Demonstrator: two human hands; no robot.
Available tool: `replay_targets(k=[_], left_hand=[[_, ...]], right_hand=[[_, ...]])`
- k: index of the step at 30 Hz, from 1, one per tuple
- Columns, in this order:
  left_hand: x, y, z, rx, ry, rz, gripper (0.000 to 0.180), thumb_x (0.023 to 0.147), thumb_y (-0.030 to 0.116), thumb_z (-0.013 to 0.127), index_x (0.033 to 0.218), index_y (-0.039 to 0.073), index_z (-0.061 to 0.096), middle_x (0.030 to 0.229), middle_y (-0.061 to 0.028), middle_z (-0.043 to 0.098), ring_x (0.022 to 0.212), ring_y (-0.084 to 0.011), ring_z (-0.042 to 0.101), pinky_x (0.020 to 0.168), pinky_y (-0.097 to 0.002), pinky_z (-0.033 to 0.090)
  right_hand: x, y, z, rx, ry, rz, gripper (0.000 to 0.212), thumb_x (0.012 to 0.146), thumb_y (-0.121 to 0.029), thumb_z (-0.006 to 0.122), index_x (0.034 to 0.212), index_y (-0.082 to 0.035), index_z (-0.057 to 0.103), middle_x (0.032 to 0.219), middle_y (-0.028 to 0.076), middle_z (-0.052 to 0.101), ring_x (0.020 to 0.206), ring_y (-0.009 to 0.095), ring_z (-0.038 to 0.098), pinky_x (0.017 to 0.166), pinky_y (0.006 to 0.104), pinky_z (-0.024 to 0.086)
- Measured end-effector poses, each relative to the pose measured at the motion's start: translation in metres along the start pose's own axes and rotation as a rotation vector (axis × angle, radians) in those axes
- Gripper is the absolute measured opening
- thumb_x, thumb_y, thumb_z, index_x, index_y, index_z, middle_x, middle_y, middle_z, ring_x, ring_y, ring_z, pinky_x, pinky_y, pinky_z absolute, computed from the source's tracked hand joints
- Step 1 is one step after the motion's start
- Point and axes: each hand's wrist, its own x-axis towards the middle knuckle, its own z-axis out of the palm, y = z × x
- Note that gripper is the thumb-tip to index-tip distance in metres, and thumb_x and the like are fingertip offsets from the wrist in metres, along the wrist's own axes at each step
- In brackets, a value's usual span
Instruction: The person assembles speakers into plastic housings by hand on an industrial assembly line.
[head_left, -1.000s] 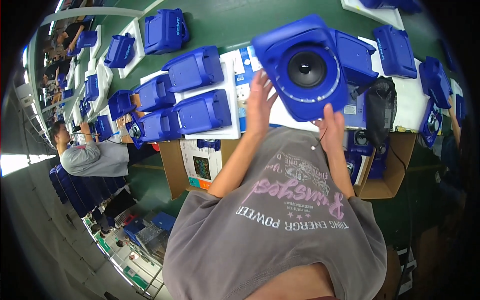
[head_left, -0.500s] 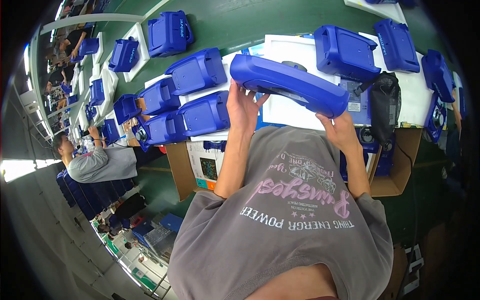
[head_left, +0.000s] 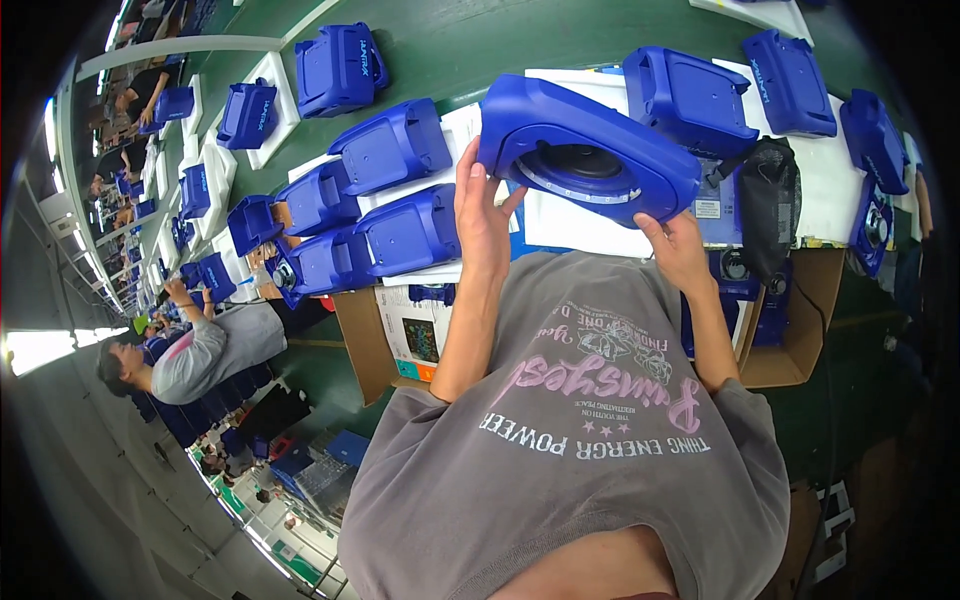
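Note:
Both my hands hold up a blue plastic speaker panel [head_left: 655,165] above the bench. A round black speaker cone [head_left: 572,160] sits in its opening, which faces toward me. My left hand [head_left: 483,215] grips the panel's left end, some fingers hidden behind it. My right hand [head_left: 678,252] pinches the lower right edge, thumb on the near face. Left of my left hand stand several blue plastic housings [head_left: 405,230]. Another blue housing [head_left: 690,100] stands behind the panel to the right.
A black mesh-covered object [head_left: 770,205] hangs at the right, with a cord below. Cardboard boxes [head_left: 785,345] stand under the bench edge. White foam sheets [head_left: 570,228] lie on the bench. A co-worker in grey [head_left: 225,345] sits at the left; more housings [head_left: 340,70] stand on the green surface beyond.
The speaker panel has tilted, bringing its round opening and cone into view, and its left end has risen. Both hands keep hold. The co-worker at the left has shifted posture.

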Motion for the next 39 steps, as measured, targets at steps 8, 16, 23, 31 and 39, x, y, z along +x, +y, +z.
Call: replay_targets(k=[8,16,23,31,39], left_hand=[[0.008,-0.008,0.002,0.354,0.198,0.121,0.057,0.101,0.048,0.042,0.14,0.007,0.043,0.135,-0.009,0.052,0.128,-0.0276,0.046,0.109,-0.048,0.03],[0.028,0.011,0.04,1.49,0.114,0.779,0.042,0.093,0.033,0.054,0.123,0.003,0.06,0.135,-0.0138,0.052,0.131,-0.035,0.04,0.11,-0.0564,0.026],[-0.033,-0.056,0.081,1.451,-0.535,0.877,0.069,0.083,0.036,0.062,0.144,0.009,0.044,0.155,-0.0079,0.035,0.146,-0.0302,0.024,0.111,-0.0688,0.003],[0.029,0.015,0.045,1.423,-0.257,1.022,0.064,0.088,0.026,0.06,0.147,0.013,0.04,0.148,-0.0069,0.045,0.14,-0.0242,0.038,0.113,-0.0659,0.007],[0.046,0.067,-0.013,0.592,-0.631,0.147,0.055,0.095,0.025,0.058,0.145,0.005,0.044,0.149,-0.0148,0.044,0.136,-0.0279,0.044,0.111,-0.0359,0.035]], right_hand=[[-0.004,0.023,0.013,-0.064,-0.023,-0.046,0.027,0.094,-0.019,0.064,0.108,0.003,0.064,0.095,0.017,0.067,0.084,0.028,0.065,0.074,0.0347,0.05],[-0.013,0.012,0.038,-0.22,-0.059,-0.162,0.024,0.092,-0.013,0.064,0.109,0.003,0.061,0.102,0.023,0.065,0.09,0.038,0.065,0.079,0.0403,0.051],[-0.014,0.04,0.056,-0.238,0.147,-0.219,0.037,0.091,-0.023,0.062,0.118,0.002,0.059,0.113,0.023,0.064,0.107,0.037,0.061,0.09,0.0456,0.048],[-0.007,0.007,0.039,0.103,0.077,-0.006,0.032,0.101,-0.022,0.055,0.12,0.004,0.06,0.109,0.009,0.066,0.1,0.013,0.058,0.084,0.0272,0.047],[-0.023,0.039,0.015,1.077,-0.053,0.334,0.036,0.104,-0.024,0.045,0.122,0.005,0.056,0.112,0.013,0.069,0.098,0.021,0.069,0.086,0.0329,0.057]])
